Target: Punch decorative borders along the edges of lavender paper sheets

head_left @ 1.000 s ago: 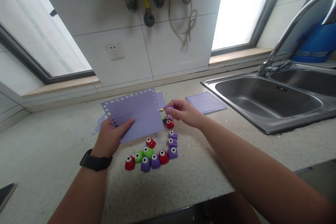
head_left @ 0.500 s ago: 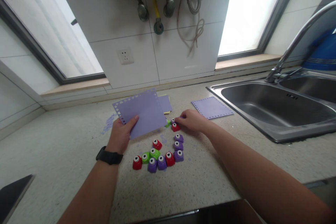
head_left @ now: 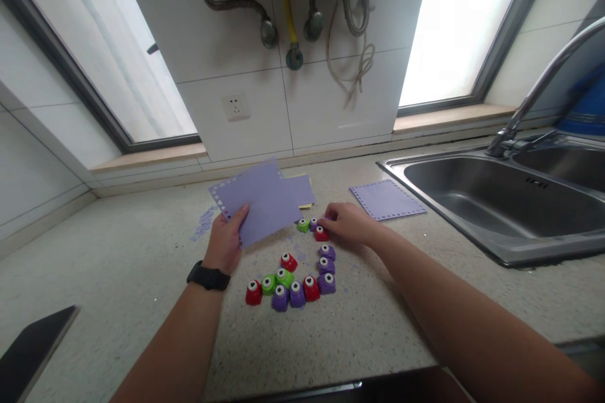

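Observation:
My left hand [head_left: 227, 242] grips a sheet of purple paper [head_left: 259, 204], thumb on top. Small punched holes run along the sheet's left and upper edges. Beyond it, my right hand [head_left: 352, 223] has its fingers closed at the far end of the craft punches, with a bit of purple at the fingertips that looks like a purple punch. Close to those fingers stand a red punch [head_left: 321, 234], a purple punch [head_left: 314, 224] and a green punch [head_left: 303, 225]. Nearer me, several more punches in red, green and purple form a bent row, including a red punch [head_left: 254, 293].
Behind the held sheet lies a smaller purple paper piece [head_left: 299, 189] over something yellow. A purple sheet with punched edges [head_left: 387, 198] lies by the sink [head_left: 392, 167]. Purple paper scraps [head_left: 204, 221] are scattered at left. A dark flat object [head_left: 35, 352] sits front left.
The view has shifted slightly. The held sheet has lifted a little, so the green punch behind its corner shows more fully. My right hand's fingers have come down slightly toward the punches.

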Motion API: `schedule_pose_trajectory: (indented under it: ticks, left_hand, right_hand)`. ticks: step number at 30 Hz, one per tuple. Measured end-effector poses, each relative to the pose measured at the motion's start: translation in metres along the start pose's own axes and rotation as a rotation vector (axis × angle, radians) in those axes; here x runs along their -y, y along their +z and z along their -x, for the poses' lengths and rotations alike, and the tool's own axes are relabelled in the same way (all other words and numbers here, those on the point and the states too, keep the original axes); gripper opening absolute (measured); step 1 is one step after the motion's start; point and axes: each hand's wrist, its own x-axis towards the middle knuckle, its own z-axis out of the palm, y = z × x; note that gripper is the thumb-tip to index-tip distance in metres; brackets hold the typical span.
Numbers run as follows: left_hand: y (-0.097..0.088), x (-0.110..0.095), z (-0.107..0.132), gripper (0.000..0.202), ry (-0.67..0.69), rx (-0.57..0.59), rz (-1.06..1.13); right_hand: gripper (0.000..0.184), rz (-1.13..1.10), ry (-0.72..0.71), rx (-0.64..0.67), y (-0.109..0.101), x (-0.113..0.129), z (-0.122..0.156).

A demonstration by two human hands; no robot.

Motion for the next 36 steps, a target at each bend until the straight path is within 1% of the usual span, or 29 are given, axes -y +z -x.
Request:
schedule_pose_trajectory:
  ticks: [5,11,17,26,32,36]
  left_hand:
    - [0.0013,-0.0002,0.0015,0.039,0.016,0.0,0.035]
    - [0.0012,0.0,0.0023,0.044,0.1,0.029,0.058]
    - [0.0018,-0.0001,0.0029,0.047,0.118,0.029,0.063]
    - [0.0038,-0.0036,0.0042,0.043,0.135,0.021,0.056]
    - [0.0025,-0.0033,0.0048,0.044,0.15,0.036,0.057]
    - [0.0004,-0.0037,0.0052,0.042,0.178,0.004,-0.015]
  right_hand:
    - [0.033,0.004,-0.042,0.016,-0.0024,0.0047,0.0017]
    - [0.035,-0.015,-0.046,0.044,-0.0028,0.0068,0.004]
    - [0.027,-0.043,-0.053,0.081,-0.0001,0.006,0.0048]
    - [0.034,-0.073,-0.048,0.074,-0.0016,0.0066,0.005]
    - [0.031,-0.032,-0.051,0.057,-0.0007,0.0059,0.0046]
    - [0.03,-0.012,-0.055,0.046,-0.0003,0.005,0.0044]
